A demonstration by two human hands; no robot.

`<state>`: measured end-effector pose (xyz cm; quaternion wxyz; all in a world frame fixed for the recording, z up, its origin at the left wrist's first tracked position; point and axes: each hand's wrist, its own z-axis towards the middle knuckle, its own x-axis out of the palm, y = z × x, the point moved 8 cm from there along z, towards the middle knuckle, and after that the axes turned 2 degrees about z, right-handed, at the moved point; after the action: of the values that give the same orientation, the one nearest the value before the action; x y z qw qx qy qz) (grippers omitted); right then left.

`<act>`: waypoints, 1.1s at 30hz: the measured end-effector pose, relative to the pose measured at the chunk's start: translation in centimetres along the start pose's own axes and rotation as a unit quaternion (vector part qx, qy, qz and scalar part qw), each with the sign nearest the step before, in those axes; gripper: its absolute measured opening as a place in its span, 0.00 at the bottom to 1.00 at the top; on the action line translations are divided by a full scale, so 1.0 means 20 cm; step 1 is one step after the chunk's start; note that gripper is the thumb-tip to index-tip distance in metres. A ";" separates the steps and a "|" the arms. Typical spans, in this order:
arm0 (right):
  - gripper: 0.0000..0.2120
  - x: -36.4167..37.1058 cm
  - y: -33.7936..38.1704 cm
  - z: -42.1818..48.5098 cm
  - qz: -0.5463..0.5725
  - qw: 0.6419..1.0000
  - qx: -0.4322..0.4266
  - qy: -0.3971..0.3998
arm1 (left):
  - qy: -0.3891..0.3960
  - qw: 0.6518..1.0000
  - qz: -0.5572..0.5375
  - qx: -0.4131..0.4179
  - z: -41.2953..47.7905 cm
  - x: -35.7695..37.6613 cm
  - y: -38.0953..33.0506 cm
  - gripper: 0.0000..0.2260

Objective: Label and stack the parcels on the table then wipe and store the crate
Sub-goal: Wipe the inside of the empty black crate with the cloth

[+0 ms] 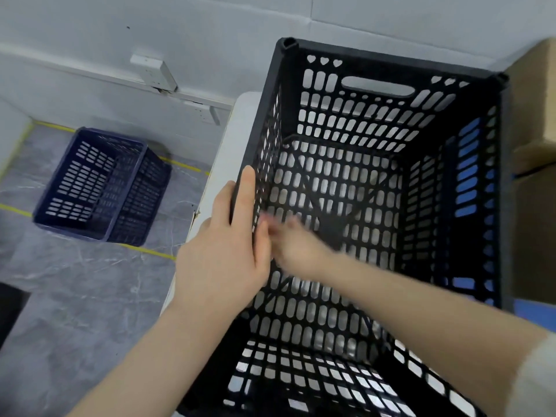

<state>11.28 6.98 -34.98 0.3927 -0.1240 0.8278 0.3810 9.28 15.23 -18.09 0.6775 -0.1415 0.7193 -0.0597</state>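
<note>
Nearest, low right: a pale, soft-looking sleeve (535, 371) over the right forearm. Both forearms angled in toward a black crate (391, 58).

Left hand (222, 251) clasped on the crate's left wall, thumb laid along the inside of the rim, fingers outside. Right hand (293, 240) down inside, close to that same wall and just beside the left hand. Too smeared by blur to tell whether spread, curled or holding anything.

Crate upright at the left edge of a smooth white table (228, 139) with a rounded corner. Hard matte plastic, with rows of rounded slots, diagonal floor ribs, a long oval handle hole and small heart cut-outs in the far wall.

Just beyond the right wall, brown cardboard boxes (535, 115).

Well apart on the grey veined floor (75, 296), among yellow tape lines (144, 251): a dark blue slotted basket (99, 185). Furthest, a boxy white socket (153, 72) on the wall.
</note>
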 end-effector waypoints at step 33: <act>0.27 0.13 0.05 -0.42 -0.121 0.946 -0.201 0.223 | 0.000 1.000 0.000 0.000 0.01 -0.01 0.00 0.29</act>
<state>4.47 1.75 -33.07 0.2086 -0.3814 0.7793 0.4514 9.47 15.26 -17.95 0.6771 -0.1419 0.7196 -0.0597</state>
